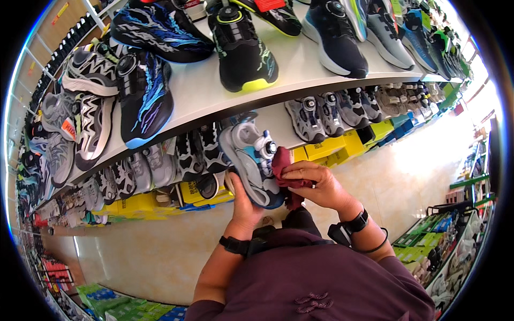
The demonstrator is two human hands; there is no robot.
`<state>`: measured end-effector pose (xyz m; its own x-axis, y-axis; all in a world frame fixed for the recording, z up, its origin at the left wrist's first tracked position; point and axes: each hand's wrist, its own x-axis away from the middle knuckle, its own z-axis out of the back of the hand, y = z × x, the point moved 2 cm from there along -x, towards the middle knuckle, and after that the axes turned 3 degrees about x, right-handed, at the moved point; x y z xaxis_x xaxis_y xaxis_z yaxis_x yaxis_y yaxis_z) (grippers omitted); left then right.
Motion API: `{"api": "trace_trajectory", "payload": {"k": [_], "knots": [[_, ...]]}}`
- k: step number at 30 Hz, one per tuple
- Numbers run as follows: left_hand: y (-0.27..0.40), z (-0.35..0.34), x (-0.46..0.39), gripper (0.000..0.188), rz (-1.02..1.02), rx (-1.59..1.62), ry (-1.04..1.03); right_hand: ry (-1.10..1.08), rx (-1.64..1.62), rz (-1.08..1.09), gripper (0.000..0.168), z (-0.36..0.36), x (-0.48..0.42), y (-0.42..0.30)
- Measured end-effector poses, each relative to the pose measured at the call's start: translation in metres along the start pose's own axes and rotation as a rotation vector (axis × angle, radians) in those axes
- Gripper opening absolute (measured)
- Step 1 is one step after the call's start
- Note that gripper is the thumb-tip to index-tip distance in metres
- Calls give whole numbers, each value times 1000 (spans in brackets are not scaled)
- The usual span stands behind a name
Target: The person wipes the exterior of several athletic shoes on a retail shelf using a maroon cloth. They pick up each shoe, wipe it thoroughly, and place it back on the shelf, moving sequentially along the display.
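Observation:
A grey and white sneaker (247, 160) with a dial closure on its upper is held up before me, its dark toe towards my body. My left hand (245, 204) grips it from below and the left, the thumb along the sole; the other fingers are hidden behind the shoe. A crumpled maroon cloth (290, 172) is pinched in my right hand (317, 182), close against the sneaker's dial side. Whether the cloth touches the shoe there is hard to tell. Part of the cloth hangs below my right hand.
A white display shelf (192, 92) carries several sneakers, including a black and lime one (243, 52). More shoes line a lower shelf (273, 120), with yellow shoeboxes (325, 148) underneath. Green boxes (421, 236) stand at the right, on a tiled floor (160, 252).

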<state>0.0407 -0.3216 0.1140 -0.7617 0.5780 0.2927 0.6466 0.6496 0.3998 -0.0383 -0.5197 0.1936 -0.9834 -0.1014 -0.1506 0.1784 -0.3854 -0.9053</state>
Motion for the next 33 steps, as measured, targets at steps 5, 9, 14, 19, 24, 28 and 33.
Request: {"api": "trace_trajectory", "payload": {"k": [5, 9, 14, 19, 24, 28, 33], "knots": [[0, -4, -4, 85, -121, -156, -80, 120, 265, 371, 51, -14, -19, -48], [-3, -5, -5, 88, -35, -144, -131, -164, 433, 351, 58, -30, -16, -32], [7, -22, 9, 107, 93, -292, -338, -180, 202, 397, 50, -22, -16, -49], [-9, 4, 9, 88, 56, -290, -70, -17, 599, 432, 64, -37, -23, -35], [-11, -1, 3, 91, 224, -46, -218, -131, 665, 416, 69, -37, -3, -20], [-17, -17, 6, 97, 271, -26, -123, -192, 472, 426, 72, -16, 9, -33], [-30, 23, -17, 79, 185, -245, 36, 3, 202, 234, 67, 18, 26, -61]]}}
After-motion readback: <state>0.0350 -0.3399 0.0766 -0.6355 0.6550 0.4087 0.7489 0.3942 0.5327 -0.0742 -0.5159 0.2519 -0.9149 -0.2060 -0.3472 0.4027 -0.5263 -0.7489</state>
